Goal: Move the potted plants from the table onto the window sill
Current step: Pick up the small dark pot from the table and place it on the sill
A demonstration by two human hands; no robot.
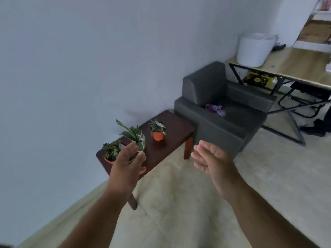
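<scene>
Three potted plants stand on a low dark wooden table [172, 133] against the wall. A small plant in an orange pot [158, 135] sits toward the table's far end. In the middle is a spiky plant in a white-and-green pot [138, 138]. A leafy plant in a red pot [110, 152] is at the near end. My left hand [128, 161] reaches out with fingers spread, in front of the middle pot and holding nothing. My right hand [209, 158] is open, palm turned inward, out over the floor right of the table. No window sill is in view.
A grey armchair [223, 111] with a purple cloth [215, 109] on its seat stands right beside the table. Behind it are a wooden desk [295, 65] with black metal legs and a white bin [254, 49]. Pale tiled floor [179, 203] lies between me and the table.
</scene>
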